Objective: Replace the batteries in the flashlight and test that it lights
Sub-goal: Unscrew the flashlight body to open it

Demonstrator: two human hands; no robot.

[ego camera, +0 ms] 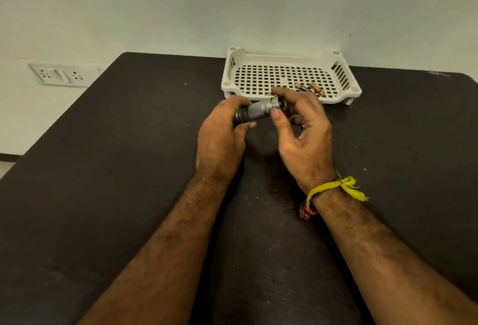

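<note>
1. A grey flashlight (260,111) is held above the dark table (129,169), just in front of a white perforated tray (284,76).
2. The flashlight's left end is wrapped by the left hand (222,133), whose fingers are closed around the barrel.
3. Its right end is pinched between the thumb and fingers of the right hand (302,128).
4. Copper-topped batteries (309,88) are seen lying in the tray, behind the right hand.
5. A yellow thread (333,189) is tied at the right wrist.

One battery (303,88) in the white tray (284,59), near its front edge, carries a dark label with pale lettering, too small and blurred to read. No other writing shows.
</note>
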